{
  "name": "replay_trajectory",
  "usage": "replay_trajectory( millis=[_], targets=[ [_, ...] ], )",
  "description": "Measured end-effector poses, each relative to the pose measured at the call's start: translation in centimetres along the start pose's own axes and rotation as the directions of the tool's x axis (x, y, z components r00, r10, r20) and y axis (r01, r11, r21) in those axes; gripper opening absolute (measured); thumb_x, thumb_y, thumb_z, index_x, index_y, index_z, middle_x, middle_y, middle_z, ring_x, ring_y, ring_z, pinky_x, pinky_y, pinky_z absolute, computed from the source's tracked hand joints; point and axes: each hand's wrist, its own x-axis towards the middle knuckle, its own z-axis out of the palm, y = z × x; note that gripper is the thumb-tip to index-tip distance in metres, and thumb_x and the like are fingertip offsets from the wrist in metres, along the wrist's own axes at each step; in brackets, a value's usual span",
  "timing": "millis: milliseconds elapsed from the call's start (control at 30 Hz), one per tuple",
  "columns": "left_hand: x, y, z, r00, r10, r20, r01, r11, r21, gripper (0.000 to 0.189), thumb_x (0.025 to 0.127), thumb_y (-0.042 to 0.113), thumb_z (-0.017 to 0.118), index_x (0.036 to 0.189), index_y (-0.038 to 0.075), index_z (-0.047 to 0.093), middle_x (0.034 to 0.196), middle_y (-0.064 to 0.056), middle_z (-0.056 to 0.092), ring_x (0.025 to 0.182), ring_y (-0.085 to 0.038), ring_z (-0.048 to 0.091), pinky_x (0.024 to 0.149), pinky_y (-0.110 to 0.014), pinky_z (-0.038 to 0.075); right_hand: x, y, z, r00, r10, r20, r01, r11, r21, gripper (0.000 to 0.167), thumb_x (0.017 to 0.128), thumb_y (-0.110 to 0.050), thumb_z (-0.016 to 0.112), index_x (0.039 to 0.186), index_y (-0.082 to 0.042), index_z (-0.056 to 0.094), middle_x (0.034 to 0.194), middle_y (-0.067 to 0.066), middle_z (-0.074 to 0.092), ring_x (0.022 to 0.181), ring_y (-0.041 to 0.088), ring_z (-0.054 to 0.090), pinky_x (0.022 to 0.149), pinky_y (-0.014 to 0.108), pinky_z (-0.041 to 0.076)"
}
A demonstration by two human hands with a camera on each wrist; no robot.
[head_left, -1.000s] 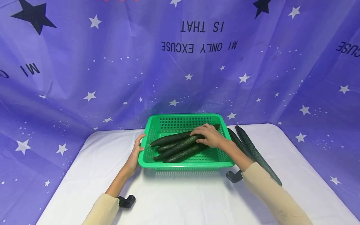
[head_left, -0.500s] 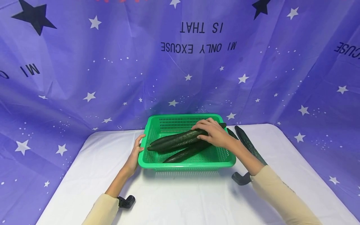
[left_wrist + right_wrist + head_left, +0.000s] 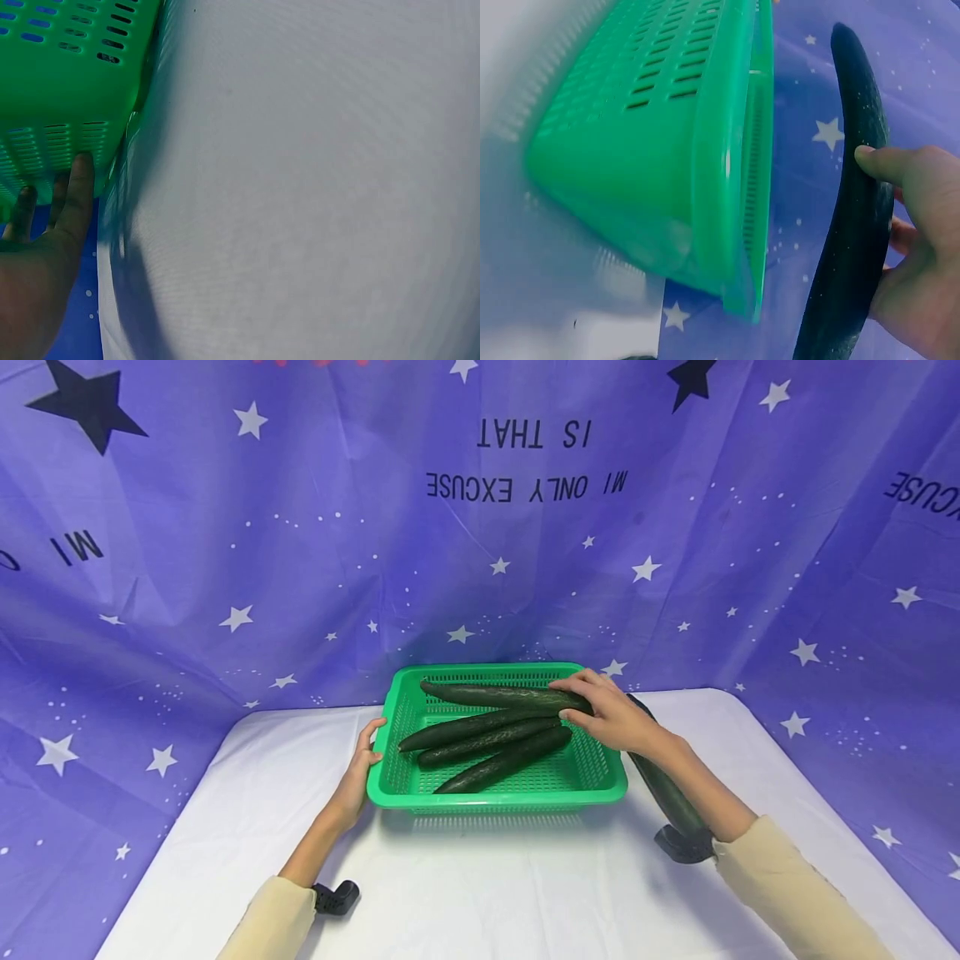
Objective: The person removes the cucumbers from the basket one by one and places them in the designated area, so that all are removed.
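A green plastic basket with slotted walls stands on the table. Three dark green cucumbers lie inside it, slanting side by side. My right hand grips another cucumber by its right part, above the others near the basket's far side. The right wrist view shows this cucumber with the thumb on one side and fingers behind. At the basket's left edge my left hand holds the rim; in the left wrist view its fingers lie against the outer wall.
One more cucumber lies on the white tablecloth right of the basket, partly covered by the right forearm. A purple star-printed cloth hangs close behind the basket.
My right hand has lifted a cucumber from the pile and carried it up, right and toward the basket's far side. The left hand has stayed at the rim.
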Motion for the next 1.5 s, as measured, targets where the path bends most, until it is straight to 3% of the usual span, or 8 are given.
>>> replay_trajectory(
  millis=[100, 333, 600, 733, 867, 1067, 1267, 1500],
  targets=[
    [0.0, 0.1, 0.0, 1.0, -0.002, 0.003, 0.002, 1.0, 0.002, 0.064, 0.094, 0.02, 0.028, 0.157, 0.02, 0.015, 0.158, -0.016, 0.013, 0.121, -0.032, 0.038, 0.094, -0.03, 0.035, -1.2, 0.7, -0.7, 0.999, 0.04, -0.032, -0.039, 0.999, 0.019, 0.045, 0.097, -0.015, 0.065, 0.14, -0.007, 0.055, 0.125, 0.01, 0.053, 0.102, 0.026, 0.046, 0.082, 0.046, 0.039],
    [0.0, 0.4, 0.1, 1.0, 0.004, 0.006, -0.004, 1.0, 0.013, 0.064, 0.094, 0.019, 0.027, 0.157, 0.02, 0.015, 0.16, -0.015, 0.008, 0.126, -0.033, 0.033, 0.098, -0.037, 0.03, -4.5, 3.0, -2.1, 0.985, 0.114, -0.129, -0.112, 0.993, 0.025, 0.04, 0.098, -0.012, 0.064, 0.135, -0.003, 0.055, 0.111, 0.015, 0.053, 0.072, 0.021, 0.041, 0.063, 0.035, 0.039],
    [0.1, 0.2, 0.1, 1.0, 0.005, 0.004, -0.005, 1.0, 0.008, 0.064, 0.094, 0.019, 0.027, 0.157, 0.02, 0.015, 0.16, -0.014, 0.008, 0.123, -0.032, 0.037, 0.095, -0.029, 0.035, -8.3, 5.1, -3.5, 0.957, 0.169, -0.237, -0.181, 0.983, -0.028, 0.037, 0.093, -0.007, 0.067, 0.129, -0.001, 0.059, 0.108, 0.018, 0.059, 0.088, 0.023, 0.049, 0.065, 0.033, 0.041],
    [0.0, 0.1, 0.1, 1.0, 0.004, 0.001, -0.004, 1.0, 0.01, 0.064, 0.094, 0.019, 0.027, 0.157, 0.02, 0.015, 0.161, -0.013, 0.007, 0.122, -0.033, 0.037, 0.096, -0.033, 0.034, -10.4, 6.2, -3.9, 0.936, 0.223, -0.272, -0.243, 0.969, -0.042, 0.038, 0.091, -0.008, 0.069, 0.128, -0.001, 0.06, 0.107, 0.02, 0.059, 0.09, 0.028, 0.051, 0.067, 0.035, 0.042],
    [0.0, 0.1, 0.1, 1.0, 0.007, 0.001, -0.007, 1.0, 0.013, 0.064, 0.094, 0.019, 0.028, 0.157, 0.019, 0.015, 0.162, -0.013, 0.004, 0.126, -0.032, 0.033, 0.098, -0.036, 0.03, -12.5, 7.5, -4.0, 0.91, 0.285, -0.301, -0.312, 0.949, -0.045, 0.04, 0.09, -0.01, 0.072, 0.127, -0.002, 0.06, 0.105, 0.022, 0.059, 0.085, 0.029, 0.052, 0.061, 0.033, 0.041],
    [-0.2, 0.0, -0.1, 1.0, 0.009, -0.007, -0.009, 1.0, 0.004, 0.063, 0.094, 0.018, 0.027, 0.156, 0.018, 0.016, 0.158, -0.016, 0.013, 0.108, -0.029, 0.048, 0.088, -0.029, 0.041, -14.9, 9.3, -3.9, 0.874, 0.372, -0.311, -0.401, 0.915, -0.033, 0.041, 0.093, -0.015, 0.069, 0.13, -0.001, 0.057, 0.102, 0.021, 0.059, 0.072, 0.022, 0.052, 0.052, 0.031, 0.04],
    [-0.2, 0.0, -0.1, 1.0, 0.012, -0.002, -0.012, 1.0, -0.016, 0.063, 0.094, 0.017, 0.028, 0.156, 0.017, 0.016, 0.154, -0.019, 0.019, 0.099, -0.024, 0.054, 0.082, -0.027, 0.046, -16.4, 11.2, -3.3, 0.845, 0.422, -0.329, -0.456, 0.89, -0.029, 0.04, 0.092, -0.013, 0.069, 0.127, 0.003, 0.057, 0.1, 0.028, 0.06, 0.058, 0.014, 0.05, 0.052, 0.031, 0.04],
    [-0.1, 0.0, 0.0, 1.0, 0.019, 0.0, -0.019, 1.0, -0.016, 0.063, 0.094, 0.018, 0.028, 0.156, 0.017, 0.016, 0.155, -0.018, 0.018, 0.098, -0.022, 0.054, 0.081, -0.027, 0.046, -17.4, 12.9, -2.5, 0.793, 0.519, -0.32, -0.552, 0.833, -0.018, 0.044, 0.094, -0.019, 0.067, 0.128, 0.007, 0.055, 0.102, 0.033, 0.06, 0.073, 0.029, 0.055, 0.061, 0.038, 0.041]
  ],
)
